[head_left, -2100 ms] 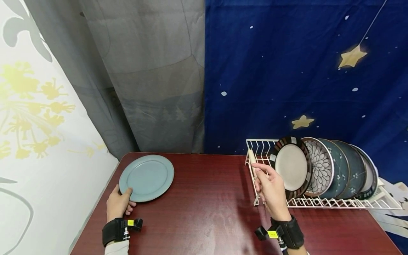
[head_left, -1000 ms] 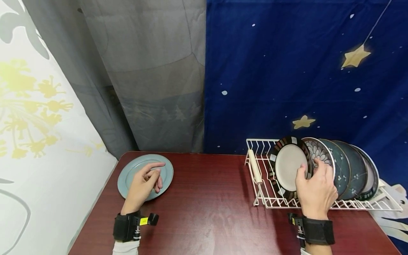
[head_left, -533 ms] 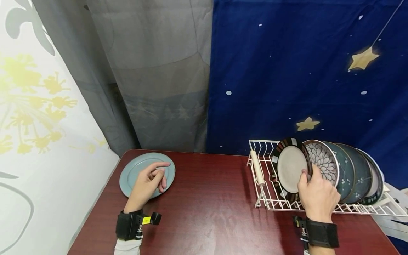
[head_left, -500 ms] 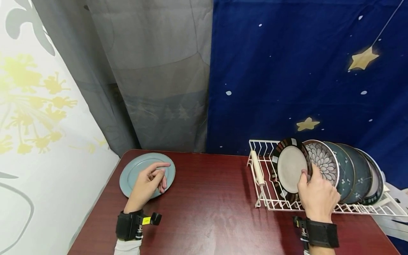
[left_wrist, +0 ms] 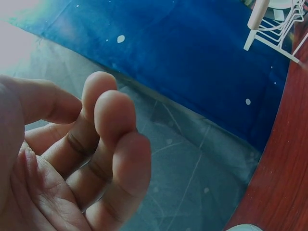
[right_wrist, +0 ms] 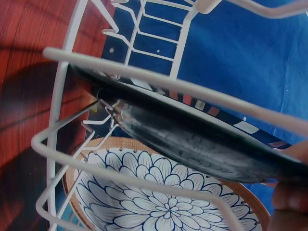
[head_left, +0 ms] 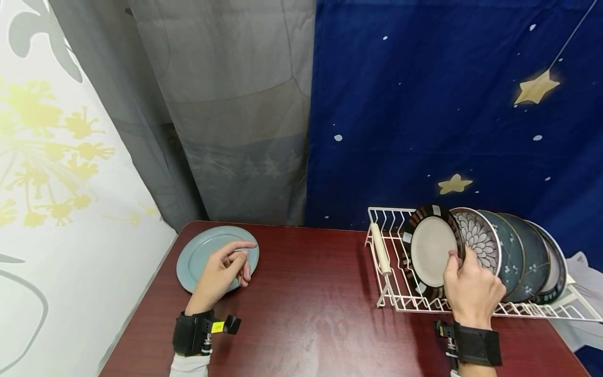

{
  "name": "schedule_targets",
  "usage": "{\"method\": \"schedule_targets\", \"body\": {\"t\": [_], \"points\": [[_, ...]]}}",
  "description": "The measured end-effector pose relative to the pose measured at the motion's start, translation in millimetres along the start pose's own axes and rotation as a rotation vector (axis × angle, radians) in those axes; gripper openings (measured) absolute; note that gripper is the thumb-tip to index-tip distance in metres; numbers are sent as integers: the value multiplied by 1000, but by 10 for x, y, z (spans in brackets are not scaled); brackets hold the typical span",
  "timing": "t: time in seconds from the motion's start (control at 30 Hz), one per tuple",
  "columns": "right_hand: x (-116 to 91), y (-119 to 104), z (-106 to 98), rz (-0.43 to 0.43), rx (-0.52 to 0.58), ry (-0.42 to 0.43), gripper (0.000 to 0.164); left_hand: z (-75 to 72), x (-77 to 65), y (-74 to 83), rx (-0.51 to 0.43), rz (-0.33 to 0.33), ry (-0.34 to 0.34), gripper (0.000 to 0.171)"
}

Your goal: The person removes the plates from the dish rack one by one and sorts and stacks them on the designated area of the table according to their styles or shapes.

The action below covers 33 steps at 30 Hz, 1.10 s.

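Note:
My right hand (head_left: 472, 288) pinches the near right edge of a dark-rimmed plate (head_left: 432, 252) with a pale centre, thumb on its face and fingers behind. That plate leans in a white wire dish rack (head_left: 409, 302); the right wrist view shows its dark underside (right_wrist: 187, 139) between the wires. Just behind it stands a flower-patterned plate (head_left: 481, 242). My left hand (head_left: 221, 275) hovers over a light blue plate (head_left: 198, 251) lying flat on the table, fingers loosely bent. In the left wrist view the left hand's fingers (left_wrist: 115, 115) hold nothing.
More plates stand in the rack to the right, among them a teal plate (head_left: 511, 262). A beige handle (head_left: 380, 248) runs along the rack's left side. The red-brown table (head_left: 311, 293) ends at a grey curtain (head_left: 235, 157) and a blue curtain (head_left: 400, 115).
My left hand has let go of the light blue plate and risen above it. My right hand moved right to grip the dark-rimmed plate, which has since shifted slightly right.

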State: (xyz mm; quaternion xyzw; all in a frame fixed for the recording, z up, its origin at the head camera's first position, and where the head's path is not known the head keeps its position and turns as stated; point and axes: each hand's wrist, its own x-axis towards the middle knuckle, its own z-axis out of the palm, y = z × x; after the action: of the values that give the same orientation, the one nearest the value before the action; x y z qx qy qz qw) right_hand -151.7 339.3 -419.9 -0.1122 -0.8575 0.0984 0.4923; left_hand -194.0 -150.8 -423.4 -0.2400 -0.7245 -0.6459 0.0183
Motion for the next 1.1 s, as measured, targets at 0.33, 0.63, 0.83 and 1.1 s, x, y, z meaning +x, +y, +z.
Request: {"method": "schedule_targets", "body": {"t": [0.33,0.63,0.83,1.1], "points": [[18,-10,-30,-28,19,81,27,-1,9,12,2,-9,-4,30],[50,-19,-82,-47,10,131,30,54,-5,165,-20,-23,-32,27],[63,-12,-117,-3,8,172,33,81,-3,227,-16,-20,-42,27],[69,-70,-136,146,101,235,31,65,18,28,1,-43,-52,27]]}}
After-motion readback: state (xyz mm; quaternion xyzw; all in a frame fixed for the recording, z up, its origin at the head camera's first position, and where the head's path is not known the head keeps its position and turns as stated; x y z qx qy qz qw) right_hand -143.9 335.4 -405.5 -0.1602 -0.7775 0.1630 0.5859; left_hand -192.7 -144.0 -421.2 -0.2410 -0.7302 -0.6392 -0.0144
